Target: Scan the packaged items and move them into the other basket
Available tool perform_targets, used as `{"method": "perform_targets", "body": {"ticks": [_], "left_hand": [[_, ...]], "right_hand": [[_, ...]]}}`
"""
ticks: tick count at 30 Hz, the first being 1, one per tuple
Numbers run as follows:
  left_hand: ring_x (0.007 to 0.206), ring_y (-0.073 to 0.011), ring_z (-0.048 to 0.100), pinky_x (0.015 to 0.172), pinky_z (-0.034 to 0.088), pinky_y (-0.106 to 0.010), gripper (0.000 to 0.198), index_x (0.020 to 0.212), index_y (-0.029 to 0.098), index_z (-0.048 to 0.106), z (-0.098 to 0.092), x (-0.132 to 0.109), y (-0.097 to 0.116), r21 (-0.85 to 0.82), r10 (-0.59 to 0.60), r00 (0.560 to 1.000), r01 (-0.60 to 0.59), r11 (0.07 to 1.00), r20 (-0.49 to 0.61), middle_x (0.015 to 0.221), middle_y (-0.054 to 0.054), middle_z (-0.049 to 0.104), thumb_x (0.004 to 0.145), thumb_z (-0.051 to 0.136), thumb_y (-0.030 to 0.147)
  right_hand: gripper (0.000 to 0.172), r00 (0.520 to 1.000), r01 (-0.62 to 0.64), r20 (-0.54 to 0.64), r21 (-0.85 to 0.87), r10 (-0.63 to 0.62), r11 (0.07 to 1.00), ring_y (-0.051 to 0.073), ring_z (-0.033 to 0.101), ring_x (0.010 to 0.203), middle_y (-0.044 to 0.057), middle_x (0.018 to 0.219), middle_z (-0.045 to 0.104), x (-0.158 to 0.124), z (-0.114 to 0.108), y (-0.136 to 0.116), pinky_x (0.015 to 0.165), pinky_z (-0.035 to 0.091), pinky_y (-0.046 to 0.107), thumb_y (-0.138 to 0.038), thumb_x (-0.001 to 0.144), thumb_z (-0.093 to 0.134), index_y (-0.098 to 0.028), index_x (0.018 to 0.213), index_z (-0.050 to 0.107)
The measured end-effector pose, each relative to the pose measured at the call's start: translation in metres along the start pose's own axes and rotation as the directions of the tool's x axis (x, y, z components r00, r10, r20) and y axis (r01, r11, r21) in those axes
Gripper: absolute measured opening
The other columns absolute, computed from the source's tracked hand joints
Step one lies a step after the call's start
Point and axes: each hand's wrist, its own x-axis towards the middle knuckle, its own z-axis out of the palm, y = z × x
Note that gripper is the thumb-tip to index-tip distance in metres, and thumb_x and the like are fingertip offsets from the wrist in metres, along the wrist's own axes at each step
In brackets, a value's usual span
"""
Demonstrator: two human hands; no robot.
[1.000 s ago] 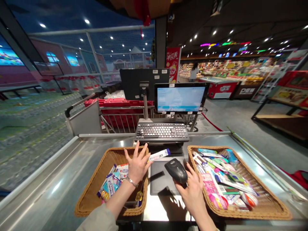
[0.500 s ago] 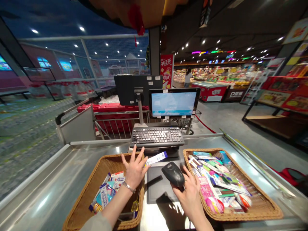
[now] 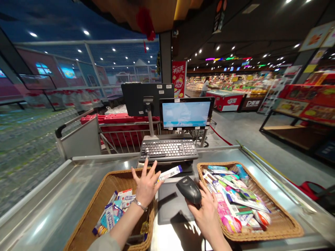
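Observation:
My left hand, its fingers spread, reaches over the right side of the left wicker basket. A slim white-and-purple packet sticks out to the right from under its thumb and fingers, a barcode facing up; the gripped end is hidden. My right hand is wrapped round a black barcode scanner, whose head points up and left toward the packet. Several wrapped snack packets lie in the left basket. The right wicker basket holds a mixed heap of colourful small packaged goods.
Beyond the baskets stand a black keyboard and a lit monitor, with another screen seen from behind. A grey pad lies between the baskets on the metal counter. A cart stands behind it.
The packet has turned slightly, so its barcode shows more clearly. Both hands stay nearly in place with the scanner still held. The whole view has shifted a little.

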Motion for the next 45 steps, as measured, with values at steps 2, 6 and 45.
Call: {"method": "perform_targets", "body": {"ticks": [2,6,45], "left_hand": [[0.142,-0.0351,0.034,0.111,-0.011,-0.07,0.017,0.099,0.033,0.073,0.0,0.001,0.001,-0.005,-0.001,1.0,0.001,1.0,0.003,0.143,-0.001,0.054,0.087,0.065,0.041],[0.142,-0.0363,0.034,0.11,-0.011,-0.072,0.019,0.099,0.033,0.073,0.0,0.003,0.004,-0.004,0.005,1.0,-0.005,1.0,0.012,0.143,-0.001,0.053,0.085,0.066,0.044],[0.143,-0.0375,0.032,0.108,-0.008,-0.077,0.019,0.1,0.032,0.073,0.027,0.042,0.098,-0.109,0.096,0.992,-0.086,0.99,0.086,0.143,-0.004,0.053,0.086,0.064,0.041]], "right_hand": [[0.023,1.0,-0.003,-0.024,0.012,0.004,1.0,0.033,0.041,0.136,0.006,0.124,0.066,0.001,-0.001,0.002,0.115,0.012,0.064,-0.034,0.077,0.061,-0.027,0.095,0.073],[0.024,0.998,-0.005,-0.065,0.02,0.007,1.0,0.033,0.042,0.136,0.006,0.123,0.067,0.001,-0.002,0.009,0.114,0.014,0.064,-0.035,0.077,0.061,-0.027,0.096,0.073],[0.053,0.917,-0.161,-0.353,0.102,0.187,0.982,0.032,0.05,0.124,0.014,0.124,0.065,0.011,-0.063,0.084,0.113,0.022,0.053,-0.062,0.074,0.06,-0.019,0.103,0.073]]}}
